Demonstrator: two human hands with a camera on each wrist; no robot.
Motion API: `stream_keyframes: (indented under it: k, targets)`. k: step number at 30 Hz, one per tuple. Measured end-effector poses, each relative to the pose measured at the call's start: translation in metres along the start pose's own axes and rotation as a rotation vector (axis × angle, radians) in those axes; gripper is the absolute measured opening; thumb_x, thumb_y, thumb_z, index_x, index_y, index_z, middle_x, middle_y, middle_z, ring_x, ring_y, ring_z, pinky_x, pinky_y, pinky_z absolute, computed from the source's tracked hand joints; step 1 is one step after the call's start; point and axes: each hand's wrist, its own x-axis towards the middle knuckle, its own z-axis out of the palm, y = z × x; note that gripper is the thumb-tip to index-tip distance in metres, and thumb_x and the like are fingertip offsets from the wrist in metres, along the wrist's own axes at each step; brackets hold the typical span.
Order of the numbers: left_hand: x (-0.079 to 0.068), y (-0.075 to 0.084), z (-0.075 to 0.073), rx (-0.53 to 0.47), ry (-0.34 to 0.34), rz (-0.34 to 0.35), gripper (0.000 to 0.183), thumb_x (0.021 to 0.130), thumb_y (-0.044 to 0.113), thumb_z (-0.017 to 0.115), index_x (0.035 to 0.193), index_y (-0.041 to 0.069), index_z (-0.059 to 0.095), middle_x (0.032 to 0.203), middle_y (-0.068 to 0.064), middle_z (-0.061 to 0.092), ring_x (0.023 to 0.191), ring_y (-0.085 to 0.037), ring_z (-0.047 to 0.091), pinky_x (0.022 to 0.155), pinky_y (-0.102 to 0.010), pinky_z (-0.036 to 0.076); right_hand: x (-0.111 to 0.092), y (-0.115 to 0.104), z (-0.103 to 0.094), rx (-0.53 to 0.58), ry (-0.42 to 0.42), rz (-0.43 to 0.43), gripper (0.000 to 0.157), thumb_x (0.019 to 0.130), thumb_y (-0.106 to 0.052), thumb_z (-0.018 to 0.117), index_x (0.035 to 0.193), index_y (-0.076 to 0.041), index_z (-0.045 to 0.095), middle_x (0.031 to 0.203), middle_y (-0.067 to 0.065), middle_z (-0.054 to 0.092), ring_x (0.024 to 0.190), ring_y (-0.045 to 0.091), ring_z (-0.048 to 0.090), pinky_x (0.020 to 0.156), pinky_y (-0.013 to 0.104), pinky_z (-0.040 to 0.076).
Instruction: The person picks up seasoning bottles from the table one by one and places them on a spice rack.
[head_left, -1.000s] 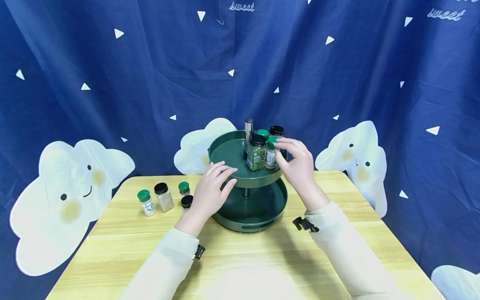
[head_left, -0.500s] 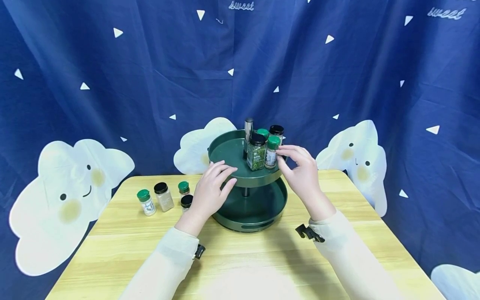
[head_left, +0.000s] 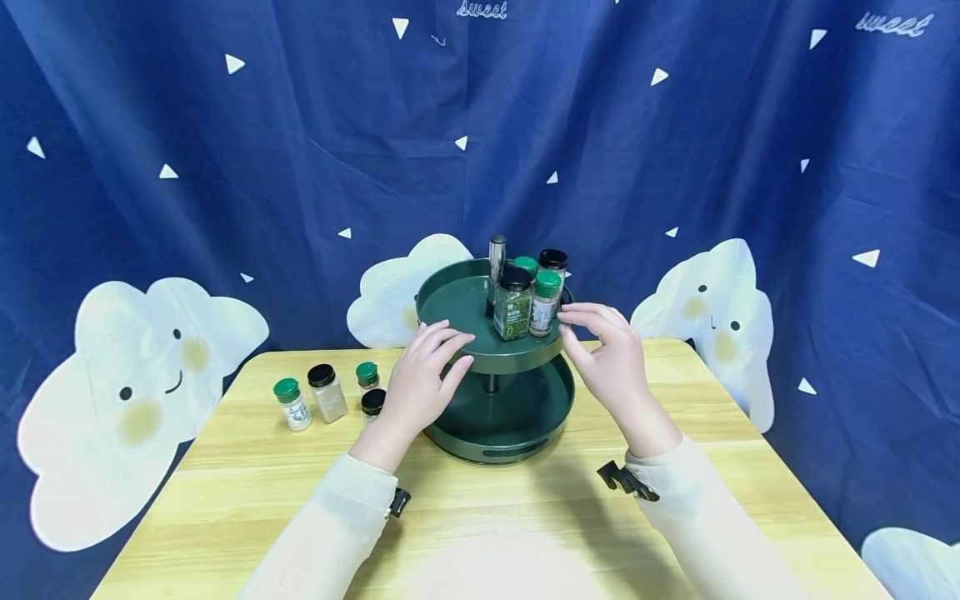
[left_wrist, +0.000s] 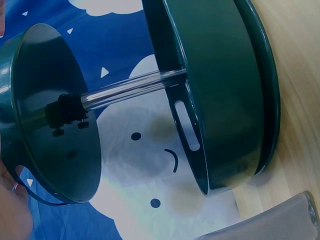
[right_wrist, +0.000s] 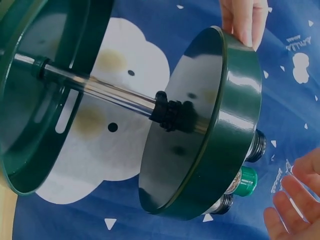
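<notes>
A dark green two-tier rack stands on the table. My left hand holds the near left rim of its upper tray, fingers over the edge and thumb outside. On that tray's right side stand a black-capped jar of green herbs, a green-capped spice jar, another green-capped jar and a black-capped jar behind. Just right of the front green-capped jar is my right hand, fingers loosely bent and holding nothing; a small gap shows in the right wrist view.
Left of the rack, several spice jars stand on the wooden table, among them a green-capped one and a black-capped one. The lower tray lies under the upper one. A blue curtain hangs behind.
My right hand has let go of the front green-capped jar and drawn back right and slightly down. That jar stays upright on the tray. My left hand keeps its place.
</notes>
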Motion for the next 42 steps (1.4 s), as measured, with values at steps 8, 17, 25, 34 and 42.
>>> stream_keyframes:
  k: [8, 17, 25, 34, 42]
  targets:
    - [0.001, -0.001, 0.000, 0.005, 0.000, 0.001, 0.034, 0.102, 0.033, 0.058, 0.131, 0.018, 0.066, 0.128, -0.004, 0.064, 0.138, -0.023, 0.044, 0.123, -0.042, 0.021, -0.009, -0.001, -0.002, -0.009, -0.013, 0.007, 0.014, 0.087, -0.004, 0.075, 0.101, -0.005, 0.078, 0.107, 0.007, 0.074, 0.104, 0.028, 0.065, 0.091, 0.046, 0.051]
    - [0.000, 0.000, -0.001, 0.005, -0.007, -0.003, 0.034, 0.102, 0.033, 0.058, 0.132, 0.018, 0.066, 0.128, -0.004, 0.064, 0.138, -0.024, 0.044, 0.123, -0.043, 0.022, -0.022, 0.001, -0.003, -0.007, -0.038, -0.011, 0.013, 0.086, -0.004, 0.075, 0.099, -0.005, 0.078, 0.105, 0.006, 0.074, 0.104, 0.027, 0.066, 0.090, 0.044, 0.052]
    - [0.000, -0.001, 0.000, 0.015, -0.004, 0.003, 0.034, 0.102, 0.034, 0.058, 0.132, 0.018, 0.066, 0.128, -0.004, 0.064, 0.138, -0.023, 0.045, 0.122, -0.045, 0.024, -0.034, 0.008, -0.002, 0.011, -0.086, -0.025, 0.015, 0.086, -0.005, 0.074, 0.100, -0.005, 0.078, 0.106, 0.005, 0.074, 0.104, 0.027, 0.066, 0.090, 0.042, 0.052]
    - [-0.001, -0.001, 0.000, 0.014, -0.005, 0.007, 0.034, 0.102, 0.034, 0.058, 0.131, 0.018, 0.066, 0.128, -0.004, 0.064, 0.138, -0.024, 0.045, 0.121, -0.047, 0.026, -0.045, 0.013, -0.002, 0.041, -0.184, -0.048, 0.018, 0.084, -0.007, 0.077, 0.103, -0.008, 0.077, 0.110, 0.006, 0.073, 0.106, 0.026, 0.066, 0.093, 0.041, 0.052]
    - [-0.001, 0.000, 0.000, 0.012, -0.009, 0.002, 0.034, 0.102, 0.033, 0.058, 0.132, 0.018, 0.066, 0.128, -0.004, 0.063, 0.139, -0.023, 0.043, 0.123, -0.042, 0.021, -0.051, 0.019, -0.001, 0.021, -0.234, -0.073, 0.019, 0.084, -0.008, 0.077, 0.103, -0.011, 0.077, 0.109, 0.005, 0.073, 0.105, 0.026, 0.066, 0.092, 0.044, 0.052]
